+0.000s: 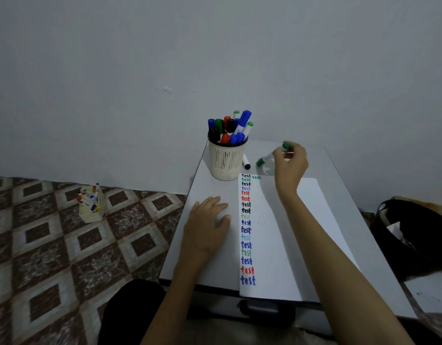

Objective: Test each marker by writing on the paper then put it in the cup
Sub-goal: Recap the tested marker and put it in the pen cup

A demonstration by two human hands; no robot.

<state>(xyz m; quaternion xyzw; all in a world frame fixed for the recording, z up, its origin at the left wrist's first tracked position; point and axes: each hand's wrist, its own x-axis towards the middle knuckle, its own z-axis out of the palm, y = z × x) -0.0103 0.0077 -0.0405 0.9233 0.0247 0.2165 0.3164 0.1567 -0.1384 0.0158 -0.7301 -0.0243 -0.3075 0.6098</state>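
Green marker (266, 159) (blurred) | pinched in right hand (290, 165) fingertips, seemingly near its tail | left hand (207, 227) flat, fingers relaxed

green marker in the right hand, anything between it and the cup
No barrier in the gap between the green marker and the cup. A black-capped marker lies on the table by the cup's base. The cup's mouth is crowded with markers.

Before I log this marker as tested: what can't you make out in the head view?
All in the head view.
1. Green marker in the right hand: motion blur; cap on or off unclear.
2. Black marker: partly hidden behind the cup.
3. Box of markers on the floor: too small to count.
4. Dark bag: cut off by the right edge.
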